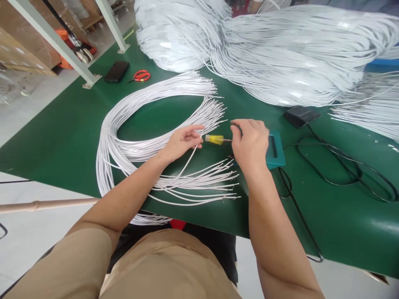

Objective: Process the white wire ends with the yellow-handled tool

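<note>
My left hand (pixel 185 141) is closed in a pinch on one white cable (pixel 189 160), whose length trails down to the loose cables on the table. Just right of its fingertips is a yellow, translucent tapered piece (pixel 215 139) on a thin metal shaft. That shaft points toward a teal machine (pixel 276 150), partly covered by my right hand (pixel 251 141). My right hand's fingers are loosely curled, with a gap between thumb and forefinger and nothing visible in it. A bent bundle of white cables (pixel 107 128) with stripped ends lies beneath and beyond my left forearm.
Large coils of white cable (pixel 289 54) fill the back of the green table (pixel 56 124). A black pedal-like block (pixel 301 116) and looping black cord (pixel 339 180) lie right. Red-handled scissors (pixel 141 75) and a black case (pixel 116 71) sit back left, near a metal post (pixel 56 43).
</note>
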Tool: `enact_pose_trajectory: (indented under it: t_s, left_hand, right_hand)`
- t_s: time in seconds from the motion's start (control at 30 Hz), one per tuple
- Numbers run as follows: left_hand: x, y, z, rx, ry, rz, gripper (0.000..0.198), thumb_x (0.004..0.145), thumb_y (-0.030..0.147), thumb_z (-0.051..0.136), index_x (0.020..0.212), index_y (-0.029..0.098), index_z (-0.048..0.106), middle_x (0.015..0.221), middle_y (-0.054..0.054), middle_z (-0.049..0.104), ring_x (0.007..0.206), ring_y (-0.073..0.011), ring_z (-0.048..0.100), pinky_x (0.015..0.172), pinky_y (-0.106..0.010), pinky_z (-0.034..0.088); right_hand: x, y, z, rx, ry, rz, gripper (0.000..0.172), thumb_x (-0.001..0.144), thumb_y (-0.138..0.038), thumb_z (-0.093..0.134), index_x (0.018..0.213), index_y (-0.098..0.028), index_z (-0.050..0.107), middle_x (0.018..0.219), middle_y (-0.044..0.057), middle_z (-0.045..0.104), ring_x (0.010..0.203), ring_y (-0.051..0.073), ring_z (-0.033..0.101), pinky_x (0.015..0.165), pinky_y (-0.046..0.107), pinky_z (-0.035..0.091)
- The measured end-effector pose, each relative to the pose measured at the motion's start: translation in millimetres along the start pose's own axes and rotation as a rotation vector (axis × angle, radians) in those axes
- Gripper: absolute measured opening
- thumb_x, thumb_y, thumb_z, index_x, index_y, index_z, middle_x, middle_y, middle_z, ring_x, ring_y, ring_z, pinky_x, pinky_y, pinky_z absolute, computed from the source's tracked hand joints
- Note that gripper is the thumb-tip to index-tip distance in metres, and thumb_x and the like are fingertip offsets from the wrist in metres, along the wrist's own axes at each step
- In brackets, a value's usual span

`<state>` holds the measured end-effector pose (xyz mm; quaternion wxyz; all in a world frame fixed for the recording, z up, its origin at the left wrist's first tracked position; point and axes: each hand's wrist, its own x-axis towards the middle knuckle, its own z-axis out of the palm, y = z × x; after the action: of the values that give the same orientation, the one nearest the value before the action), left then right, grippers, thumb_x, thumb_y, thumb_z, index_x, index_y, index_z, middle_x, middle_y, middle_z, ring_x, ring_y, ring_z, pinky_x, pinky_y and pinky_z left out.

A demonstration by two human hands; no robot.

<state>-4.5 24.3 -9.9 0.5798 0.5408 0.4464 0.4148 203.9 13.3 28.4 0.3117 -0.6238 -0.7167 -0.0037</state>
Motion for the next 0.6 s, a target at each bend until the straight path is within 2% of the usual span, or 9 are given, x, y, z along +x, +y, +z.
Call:
enact_pose_trajectory:
  t_s: [0.07, 0.13, 0.23, 0.3, 0.37, 0.47, 0.6]
  left_hand:
    - [-1, 4, 0.0, -0.034, -0.042, 0.024, 0.052, 0.074, 0.029, 0.077, 0.122, 0.016, 0.063, 0.083, -0.001, 0.067, 0.069, -0.0105, 0.068, 0.069, -0.024, 0.054]
    - [-1, 9, -0.2, -0.047, -0.089, 0.068, 0.052, 0.076, 0.032, 0.076, 0.123, 0.017, 0.064, 0.083, -0.001, 0.067, 0.069, -0.0102, 0.066, 0.068, -0.024, 0.053]
    - [-5, 18, -0.9, -0.046, -0.165, 0.119, 0.048, 0.079, 0.031, 0.074, 0.124, 0.019, 0.064, 0.083, -0.001, 0.067, 0.069, -0.0094, 0.064, 0.069, -0.025, 0.052]
    - [-14, 25, -1.3, -0.045, -0.203, 0.127, 0.046, 0.080, 0.029, 0.073, 0.124, 0.020, 0.065, 0.083, 0.000, 0.066, 0.070, -0.0093, 0.064, 0.071, -0.025, 0.052]
    - [-25, 33, -0.6, -0.048, -0.234, 0.123, 0.048, 0.079, 0.027, 0.073, 0.125, 0.020, 0.064, 0.082, 0.000, 0.066, 0.070, -0.0097, 0.064, 0.071, -0.026, 0.052]
    - [-34, 48, 6.8, -0.063, -0.256, 0.097, 0.057, 0.077, 0.026, 0.074, 0.131, 0.019, 0.059, 0.082, -0.001, 0.068, 0.070, -0.0106, 0.065, 0.071, -0.026, 0.052]
    - [-32, 70, 17.4, 0.013, -0.200, 0.081, 0.063, 0.077, 0.029, 0.074, 0.136, 0.019, 0.054, 0.088, -0.004, 0.071, 0.078, -0.0137, 0.068, 0.077, -0.029, 0.053]
  right_hand:
    - [2, -6, -3, 0.230, -0.016, 0.008, 0.026, 0.093, -0.020, 0.047, 0.098, -0.018, 0.072, 0.100, 0.009, 0.072, 0.096, 0.024, 0.064, 0.088, 0.040, 0.051]
    - [3, -11, -5, 0.478, -0.083, 0.083, 0.025, 0.091, -0.020, 0.049, 0.095, -0.019, 0.073, 0.092, 0.006, 0.071, 0.076, 0.017, 0.065, 0.073, 0.032, 0.054]
    - [3, -17, -7, 0.819, -0.306, 0.258, 0.021, 0.088, -0.027, 0.054, 0.088, -0.018, 0.073, 0.069, 0.000, 0.062, 0.051, 0.010, 0.054, 0.055, 0.026, 0.051]
    - [0, -22, -9, 1.033, -0.439, 0.316, 0.021, 0.086, -0.035, 0.061, 0.082, -0.017, 0.072, 0.063, -0.001, 0.058, 0.048, 0.008, 0.048, 0.051, 0.025, 0.048]
    - [-4, -29, -10, 1.203, -0.493, 0.320, 0.021, 0.080, -0.038, 0.070, 0.080, -0.017, 0.071, 0.065, -0.001, 0.061, 0.052, 0.008, 0.047, 0.051, 0.023, 0.046]
    - [-15, -42, -13, 1.320, -0.436, 0.300, 0.022, 0.071, -0.037, 0.080, 0.077, -0.018, 0.070, 0.066, 0.000, 0.064, 0.058, 0.010, 0.053, 0.052, 0.022, 0.043]
    - [-29, -49, -32, 1.282, -0.266, 0.252, 0.026, 0.068, -0.040, 0.082, 0.078, -0.019, 0.071, 0.075, -0.001, 0.067, 0.062, 0.009, 0.055, 0.059, 0.023, 0.046]
